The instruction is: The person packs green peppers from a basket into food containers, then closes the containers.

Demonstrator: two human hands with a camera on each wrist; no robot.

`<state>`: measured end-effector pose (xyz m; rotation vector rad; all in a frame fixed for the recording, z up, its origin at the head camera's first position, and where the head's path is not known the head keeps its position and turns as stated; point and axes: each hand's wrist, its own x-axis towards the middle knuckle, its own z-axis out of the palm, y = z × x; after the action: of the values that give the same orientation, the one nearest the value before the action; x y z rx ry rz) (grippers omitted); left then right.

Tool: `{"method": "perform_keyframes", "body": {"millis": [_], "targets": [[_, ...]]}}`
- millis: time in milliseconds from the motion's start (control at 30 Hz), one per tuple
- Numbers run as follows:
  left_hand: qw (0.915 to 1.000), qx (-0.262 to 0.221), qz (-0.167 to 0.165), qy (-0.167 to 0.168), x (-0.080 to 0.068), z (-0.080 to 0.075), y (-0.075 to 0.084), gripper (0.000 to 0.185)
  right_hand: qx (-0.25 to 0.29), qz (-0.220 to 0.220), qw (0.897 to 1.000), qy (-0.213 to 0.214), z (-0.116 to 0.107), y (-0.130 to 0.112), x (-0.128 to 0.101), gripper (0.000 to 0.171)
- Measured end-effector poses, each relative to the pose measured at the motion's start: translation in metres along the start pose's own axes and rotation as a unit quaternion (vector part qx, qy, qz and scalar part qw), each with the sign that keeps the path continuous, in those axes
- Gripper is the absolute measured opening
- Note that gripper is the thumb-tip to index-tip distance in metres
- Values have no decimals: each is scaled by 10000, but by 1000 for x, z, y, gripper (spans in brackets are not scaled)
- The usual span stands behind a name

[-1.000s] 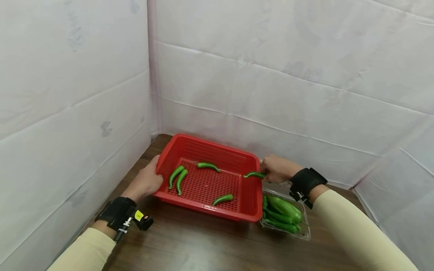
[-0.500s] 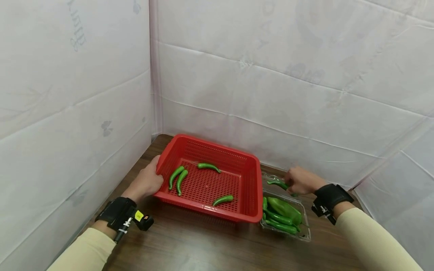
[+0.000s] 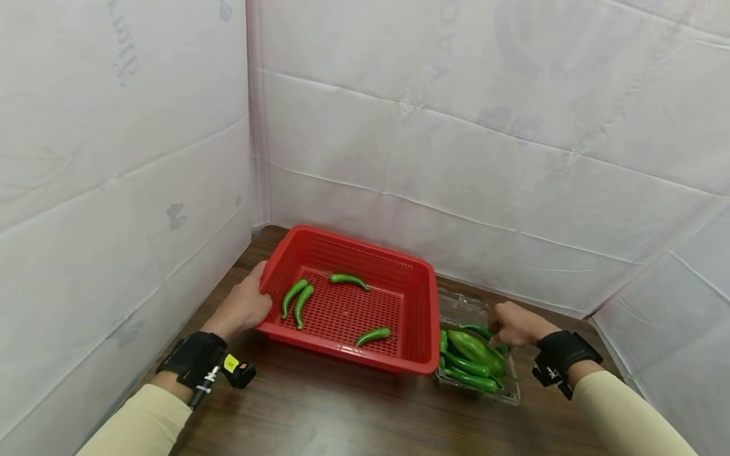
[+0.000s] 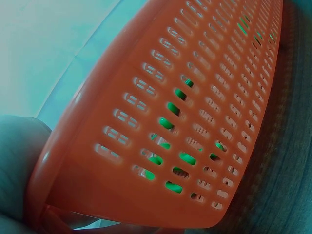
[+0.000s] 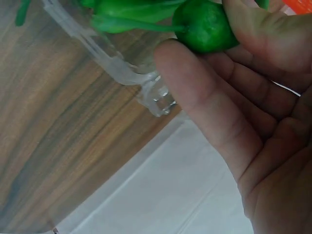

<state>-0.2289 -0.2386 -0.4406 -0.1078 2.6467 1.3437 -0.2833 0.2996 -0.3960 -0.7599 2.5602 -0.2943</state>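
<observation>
A red perforated basket (image 3: 342,349) sits on the wooden table with several green chili peppers (image 3: 299,301) inside. My left hand (image 3: 245,308) grips its left rim; the left wrist view shows the basket wall (image 4: 170,97) close up, with green visible through the slots. To the basket's right stands a clear plastic container (image 3: 513,396) filled with green peppers (image 3: 476,351). My right hand (image 3: 513,325) is at its far edge and pinches a slim green pepper (image 3: 476,329) that lies on the pile. Close up, my fingers (image 5: 195,83) hold the pepper's thick end (image 5: 202,27) beside the container rim (image 5: 156,100).
White sheeting walls close in the table (image 3: 342,411) on the left, back and right. The container's open lid (image 3: 462,304) lies behind it against the basket. Bare wood stretches along the near side.
My right hand carried a pepper from the basket's right rim rightward and down onto the pile in the clear container. The left hand and the basket stayed put.
</observation>
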Motion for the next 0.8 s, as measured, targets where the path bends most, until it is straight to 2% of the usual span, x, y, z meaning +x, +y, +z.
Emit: {"method": "perform_keyframes", "body": {"millis": [100,200,333,400,567,800], "targets": [[10000,-6,-23,-19,1,1,0,72,269,147,9993,-195,3,1,-2,18],[10000,-11,-59,-60,1,1,0,74,303,180,9989,-320,4,0,-1,18],[9999,-51,-116,-109,1,-1,-1,77,347,323,9979,-438,3,-1,2,32],[9998,-83,-137,-130,2,-1,-1,77,403,430,9971,-472,3,-2,3,32],[9999,-51,-87,-131,2,0,-2,78,489,645,9955,-489,6,0,3,13],[10000,36,4,-55,1,-1,0,76,381,803,9951,-440,4,-3,3,11]]}}
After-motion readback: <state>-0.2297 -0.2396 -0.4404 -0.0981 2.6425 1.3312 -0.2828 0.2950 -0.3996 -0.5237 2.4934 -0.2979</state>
